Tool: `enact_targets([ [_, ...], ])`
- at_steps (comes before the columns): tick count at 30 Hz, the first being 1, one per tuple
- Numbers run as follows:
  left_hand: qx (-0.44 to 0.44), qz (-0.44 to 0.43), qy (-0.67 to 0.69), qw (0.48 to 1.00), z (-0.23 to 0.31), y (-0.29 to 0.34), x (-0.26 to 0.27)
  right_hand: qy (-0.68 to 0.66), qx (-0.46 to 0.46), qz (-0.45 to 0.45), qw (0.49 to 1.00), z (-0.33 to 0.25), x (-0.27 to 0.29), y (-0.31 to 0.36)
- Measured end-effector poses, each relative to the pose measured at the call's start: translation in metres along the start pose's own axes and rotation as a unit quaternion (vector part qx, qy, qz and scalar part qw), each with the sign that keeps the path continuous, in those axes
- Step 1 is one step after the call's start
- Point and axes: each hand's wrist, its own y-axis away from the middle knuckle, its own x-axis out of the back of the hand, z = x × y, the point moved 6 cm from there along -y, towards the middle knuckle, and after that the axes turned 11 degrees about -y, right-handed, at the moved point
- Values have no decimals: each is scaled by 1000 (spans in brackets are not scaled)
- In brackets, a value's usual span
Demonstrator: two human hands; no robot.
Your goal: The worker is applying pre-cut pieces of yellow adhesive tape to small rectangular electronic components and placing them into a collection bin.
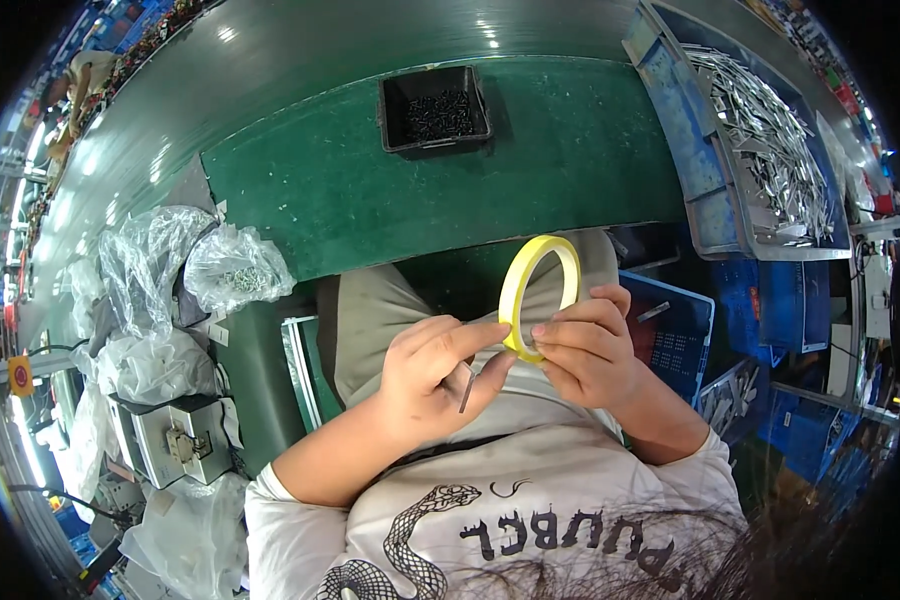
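A roll of yellow tape (pixel 511 290) is held upright above my lap, its round opening facing me at a slant. My left hand (pixel 432 372) pinches the lower left of the roll between thumb and fingertips. A small thin metal piece (pixel 467 392) also sticks out from under the curled fingers of that hand. My right hand (pixel 592 350) closes on the lower right edge of the roll, thumb and fingers against it.
Ahead lies a green tabletop (pixel 310 190) with a black bin (pixel 436 146) of small dark parts. A blue crate (pixel 685 130) of thin metal strips stands at the right. Clear plastic bags (pixel 232 262) and a silver metal box (pixel 195 440) are at the left.
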Motion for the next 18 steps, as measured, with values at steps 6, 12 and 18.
enact_targets([
  [6, -12, 6, 10, 1000, 1, -1, -1, 14, 9, -3, 1000, -1, -1, 1],
  [12, 1, -7, 12, 1000, 0, -1, -2, 15, 15, -7, 1000, -1, -2, 4],
  [18, -4, -15, 11, 1000, -1, 0, -3, 21, 19, -9, 1000, -2, -3, 5],
])
